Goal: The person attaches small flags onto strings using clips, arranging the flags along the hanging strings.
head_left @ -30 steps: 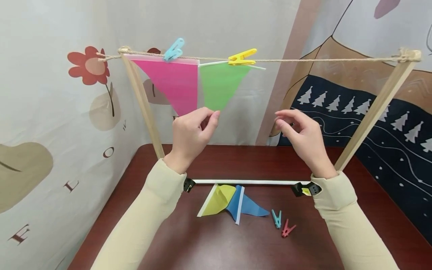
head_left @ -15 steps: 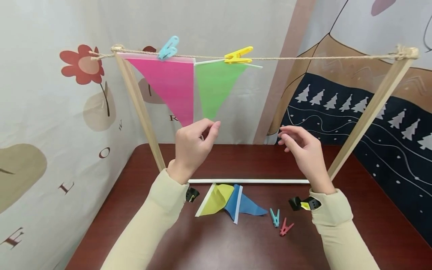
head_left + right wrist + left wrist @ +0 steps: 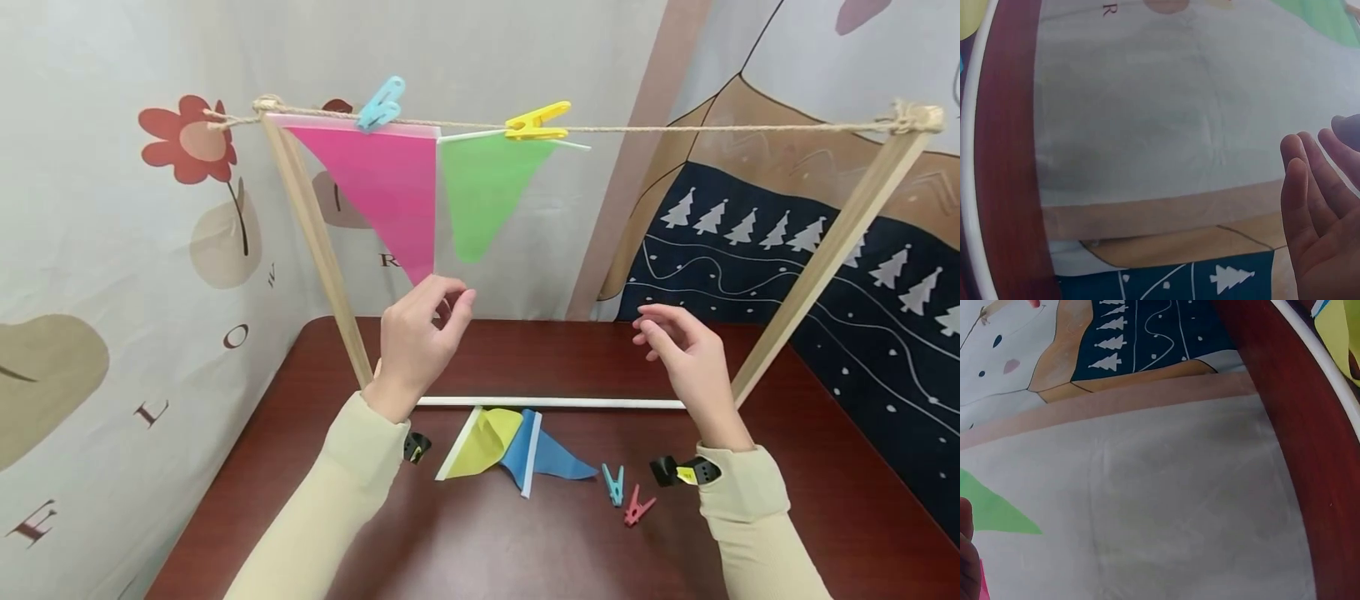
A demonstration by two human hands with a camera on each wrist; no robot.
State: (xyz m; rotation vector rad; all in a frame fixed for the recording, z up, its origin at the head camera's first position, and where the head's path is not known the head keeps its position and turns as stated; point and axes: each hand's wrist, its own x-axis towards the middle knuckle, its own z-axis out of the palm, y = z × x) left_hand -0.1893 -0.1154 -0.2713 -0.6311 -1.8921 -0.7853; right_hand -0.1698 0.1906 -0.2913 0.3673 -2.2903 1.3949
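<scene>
My left hand [image 3: 422, 342] is raised in the air just below the pink pennant [image 3: 390, 179], its fingers loosely bent and nothing between them. To the right, my right hand [image 3: 688, 362] also hangs in the air with relaxed fingers, holding nothing; the right wrist view shows the fingers apart. A light-blue clothespin [image 3: 381, 104] clips the pink pennant to the twine [image 3: 697, 128]. Beside it, a yellow clothespin [image 3: 537, 122] clips the green pennant [image 3: 491, 187], whose white top strip tilts down at both ends. Yellow [image 3: 491, 440] and blue [image 3: 558, 458] pennants lie overlapping on the table.
A teal clothespin [image 3: 613, 485] and a red clothespin [image 3: 638, 506] lie on the dark red table [image 3: 480, 550]. Wooden posts, left [image 3: 318, 250] and right [image 3: 832, 258], hold the twine. A white bar [image 3: 555, 402] runs low between them. Patterned cloth [image 3: 810, 283] hangs behind.
Both hands have come down from nearer the twine, and the right hand has drifted slightly right. The pennants and clothespins stay as they were; the head view shifts a little.
</scene>
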